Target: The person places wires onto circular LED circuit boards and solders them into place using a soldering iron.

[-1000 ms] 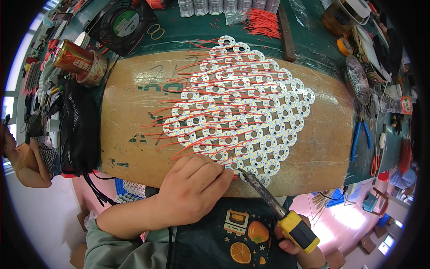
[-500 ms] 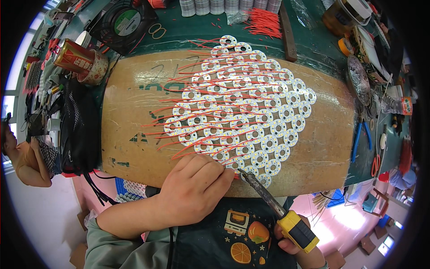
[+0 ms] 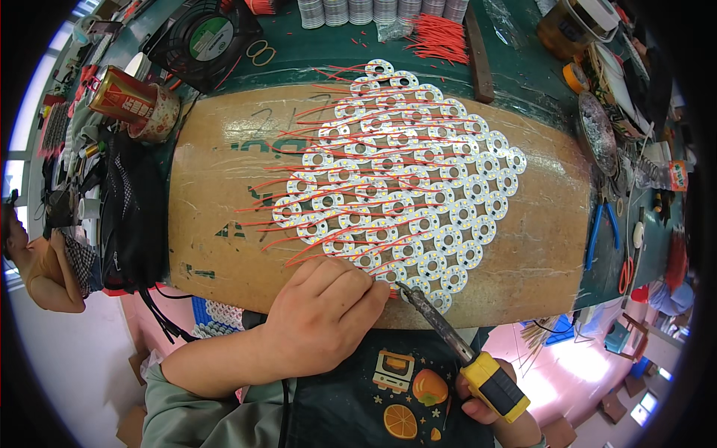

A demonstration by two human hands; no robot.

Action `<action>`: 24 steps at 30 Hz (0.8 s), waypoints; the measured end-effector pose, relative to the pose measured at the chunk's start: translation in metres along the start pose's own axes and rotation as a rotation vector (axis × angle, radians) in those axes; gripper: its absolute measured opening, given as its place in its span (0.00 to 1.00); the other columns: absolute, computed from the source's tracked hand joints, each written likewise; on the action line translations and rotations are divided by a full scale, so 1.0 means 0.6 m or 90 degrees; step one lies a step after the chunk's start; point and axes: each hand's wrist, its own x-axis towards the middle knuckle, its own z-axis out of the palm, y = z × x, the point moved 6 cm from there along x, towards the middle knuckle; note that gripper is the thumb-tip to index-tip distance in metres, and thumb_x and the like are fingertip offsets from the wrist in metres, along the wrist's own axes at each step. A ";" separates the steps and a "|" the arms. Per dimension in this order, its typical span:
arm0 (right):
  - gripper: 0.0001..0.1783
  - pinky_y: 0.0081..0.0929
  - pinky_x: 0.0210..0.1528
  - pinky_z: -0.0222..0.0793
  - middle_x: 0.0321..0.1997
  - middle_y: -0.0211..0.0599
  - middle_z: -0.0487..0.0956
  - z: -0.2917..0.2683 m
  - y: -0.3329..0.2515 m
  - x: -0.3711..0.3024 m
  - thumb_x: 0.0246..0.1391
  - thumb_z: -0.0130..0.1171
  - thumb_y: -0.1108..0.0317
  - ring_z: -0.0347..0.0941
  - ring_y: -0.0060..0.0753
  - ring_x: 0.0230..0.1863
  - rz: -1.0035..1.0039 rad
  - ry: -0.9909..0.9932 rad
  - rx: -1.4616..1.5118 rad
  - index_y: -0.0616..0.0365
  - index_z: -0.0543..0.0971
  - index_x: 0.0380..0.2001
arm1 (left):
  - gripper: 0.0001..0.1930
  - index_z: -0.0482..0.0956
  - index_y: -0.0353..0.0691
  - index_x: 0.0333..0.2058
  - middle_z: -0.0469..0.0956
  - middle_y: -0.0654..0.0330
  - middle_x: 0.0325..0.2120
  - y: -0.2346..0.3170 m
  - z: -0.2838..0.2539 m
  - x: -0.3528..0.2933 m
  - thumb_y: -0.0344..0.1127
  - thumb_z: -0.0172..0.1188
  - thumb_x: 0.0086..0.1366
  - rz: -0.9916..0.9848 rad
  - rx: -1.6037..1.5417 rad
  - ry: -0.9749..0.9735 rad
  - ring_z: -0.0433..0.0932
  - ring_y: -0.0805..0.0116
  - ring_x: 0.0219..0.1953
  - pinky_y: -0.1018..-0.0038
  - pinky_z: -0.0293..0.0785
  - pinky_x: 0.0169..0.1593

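Many round white LED boards (image 3: 447, 240), each with a centre hole and small yellow chips, lie in a close diamond-shaped array on a brown cardboard sheet (image 3: 538, 246). Thin red wires (image 3: 328, 201) run leftward from many of them; those along the right side carry none. My left hand (image 3: 323, 313) is closed in a pinch on red wire at the array's near edge. My right hand (image 3: 485, 399) grips a soldering iron (image 3: 494, 382) by its yellow and black handle. Its tip touches or nearly touches a board just right of my left fingertips.
At the back stand a black fan (image 3: 208, 36), stacks of round boards (image 3: 360, 11) and a pile of cut red wires (image 3: 439, 39). A cup with a red can (image 3: 123, 93) is at left. Blue-handled pliers (image 3: 602, 230) and a metal dish (image 3: 597, 131) lie right. Another person (image 3: 45, 265) sits far left.
Almost nothing differs. Both hands, the soldering iron and the pinched wire keep their places, apart from a very slight shift of the whole view.
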 end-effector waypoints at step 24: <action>0.31 0.23 0.26 0.63 0.25 0.31 0.75 -0.004 0.009 -0.005 0.45 0.78 0.56 0.69 0.24 0.23 -0.016 -0.031 -0.008 0.65 0.76 0.46 | 0.19 0.83 0.37 0.40 0.75 0.63 0.31 0.002 -0.002 0.001 0.23 0.67 0.44 -0.005 0.004 0.002 0.76 0.62 0.33 0.67 0.72 0.38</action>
